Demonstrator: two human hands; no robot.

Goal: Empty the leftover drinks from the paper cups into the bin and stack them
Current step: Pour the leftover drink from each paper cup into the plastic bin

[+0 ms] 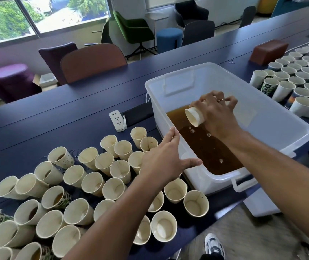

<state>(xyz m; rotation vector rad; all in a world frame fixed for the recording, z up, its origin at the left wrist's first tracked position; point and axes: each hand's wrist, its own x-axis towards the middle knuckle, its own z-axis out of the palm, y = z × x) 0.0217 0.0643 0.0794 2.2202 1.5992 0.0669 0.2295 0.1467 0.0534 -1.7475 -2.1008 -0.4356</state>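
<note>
right hand (217, 115) grip hides most of tipped cup (194, 116); left hand (165, 156) spread.

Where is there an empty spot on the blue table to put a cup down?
Bare tabletop lies left of the power strip, between the chairs' side and the near-left cups. More lies beyond the bin, toward the brown box. The near-left cups and the far-right cups are crowded.

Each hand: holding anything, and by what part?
Right hand grips a tipped paper cup around its base end, over the bin. Left hand holds nothing; fingers straight at the bin's near wall.
</note>
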